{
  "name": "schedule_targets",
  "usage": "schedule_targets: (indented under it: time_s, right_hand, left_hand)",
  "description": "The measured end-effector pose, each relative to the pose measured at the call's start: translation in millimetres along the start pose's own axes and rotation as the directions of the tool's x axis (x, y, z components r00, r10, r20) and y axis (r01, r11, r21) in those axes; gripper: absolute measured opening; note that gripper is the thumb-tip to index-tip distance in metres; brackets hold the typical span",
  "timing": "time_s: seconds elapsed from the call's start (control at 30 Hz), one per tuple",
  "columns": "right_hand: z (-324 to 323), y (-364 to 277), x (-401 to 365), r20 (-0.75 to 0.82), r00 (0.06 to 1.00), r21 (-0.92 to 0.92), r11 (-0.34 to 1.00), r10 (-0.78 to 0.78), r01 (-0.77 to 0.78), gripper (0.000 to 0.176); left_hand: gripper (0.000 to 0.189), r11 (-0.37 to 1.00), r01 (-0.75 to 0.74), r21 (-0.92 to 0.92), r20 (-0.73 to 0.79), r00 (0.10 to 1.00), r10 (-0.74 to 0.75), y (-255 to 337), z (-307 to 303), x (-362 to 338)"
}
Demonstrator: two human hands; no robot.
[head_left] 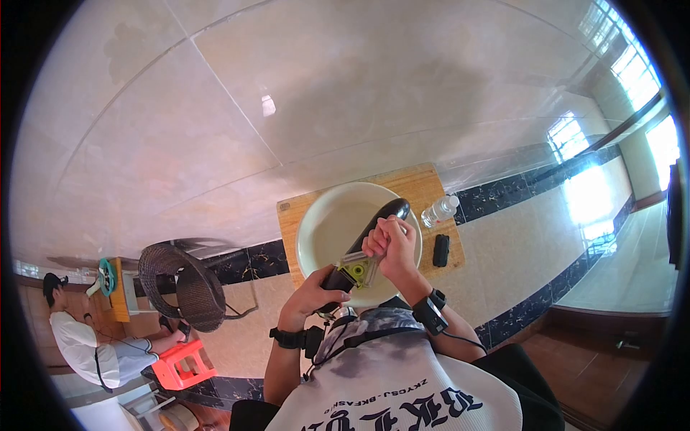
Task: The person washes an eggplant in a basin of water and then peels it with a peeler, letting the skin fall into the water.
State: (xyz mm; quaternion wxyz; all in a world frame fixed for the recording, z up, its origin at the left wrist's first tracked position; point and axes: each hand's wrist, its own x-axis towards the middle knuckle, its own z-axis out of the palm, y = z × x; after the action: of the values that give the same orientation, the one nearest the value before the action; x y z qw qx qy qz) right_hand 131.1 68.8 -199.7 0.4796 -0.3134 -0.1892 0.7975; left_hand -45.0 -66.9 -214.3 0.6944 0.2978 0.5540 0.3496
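A long dark eggplant lies slantwise over a large cream basin. My left hand is wrapped round its lower end, near my body. A peeler with a green part rests across the eggplant's lower half. My right hand is closed on the peeler's handle, above the basin's right side. The eggplant's upper end sticks out past my right hand and its skin there is dark and glossy.
The basin stands on a wooden table. A clear bottle and a black case are at its right. To the left are a dark wicker chair, a red stool and a seated person. A tiled wall rises beyond.
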Motion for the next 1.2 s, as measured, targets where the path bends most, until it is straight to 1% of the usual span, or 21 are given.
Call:
schedule_targets:
  time_s: [0.13,0.23,0.37,0.43,0.57,0.67,0.77,0.87,0.93,0.97,1.07,1.13,1.2]
  right_hand:
    - [0.4,-5.2,-2.0,-0.015,1.0,0.0,1.0,-0.004,0.004,0.036]
    - [-3.2,-11.4,1.4,-0.031,0.999,-0.01,0.999,-0.037,0.036,0.036]
    - [-16.5,-30.4,17.7,-0.067,0.994,-0.04,0.996,-0.086,0.083,0.034]
    - [-24.4,-35.8,24.3,-0.056,0.996,-0.04,0.997,-0.072,0.07,0.034]
    - [-25.7,-39.4,25.8,-0.068,0.994,-0.048,0.996,-0.08,0.077,0.034]
    - [-37.7,-49.4,30.8,-0.025,1.0,-0.002,1.0,-0.004,0.004,0.028]
    - [-35.5,-56.4,29.9,0.098,0.993,0.185,0.98,0.058,-0.075,0.017]
    - [-23.2,-56.4,17.9,0.199,0.98,-0.048,0.999,0.006,0.004,0.016]
    - [-17.2,-58.0,8.0,0.293,0.956,-0.177,0.98,-0.034,0.089,0.017]
    - [-15.8,-57.5,4.7,0.34,0.939,-0.236,0.962,-0.05,0.137,0.018]
    - [-20.9,-50.0,4.9,0.286,0.952,-0.381,0.898,-0.113,0.221,0.018]
    - [-16.6,-40.2,-0.4,0.219,0.97,-0.308,0.936,-0.103,0.169,0.017]
    - [-11.3,-31.4,-3.1,0.154,0.985,-0.252,0.961,-0.076,0.113,0.016]
  left_hand:
    - [0.067,0.998,-0.06,0.008,-0.014,0.998,0.06,6.0,7.3,-6.0]
    - [0.071,0.994,-0.063,0.094,-0.006,0.998,0.063,-5.0,1.4,-2.9]
    - [0.078,0.96,-0.086,0.267,-0.002,0.996,0.09,-9.2,-1.3,-7.0]
    - [0.079,0.944,-0.098,0.316,0.008,0.995,0.1,-9.4,-0.6,-9.6]
    - [0.079,0.946,-0.096,0.309,0.015,0.995,0.096,-4.6,2.9,-13.1]
    - [0.079,0.932,-0.105,0.346,0.021,0.994,0.104,-6.0,1.2,-12.0]
    - [0.076,0.923,-0.081,0.375,-0.008,0.996,0.091,-2.9,0.9,-15.8]
    - [0.069,0.927,-0.073,0.368,-0.043,0.995,0.095,-1.6,1.8,-14.7]
    - [0.067,0.926,-0.054,0.374,-0.056,0.995,0.08,3.1,2.3,-15.0]
    - [0.066,0.936,-0.054,0.348,-0.059,0.995,0.08,2.9,3.1,-14.8]
    - [0.063,0.957,-0.042,0.288,-0.062,0.996,0.062,0.2,5.1,-12.4]
    - [0.062,0.961,-0.014,0.278,-0.061,0.998,0.032,-0.3,5.5,-10.3]
    - [0.062,0.969,-0.026,0.244,-0.056,0.998,0.041,-1.1,6.4,-9.5]
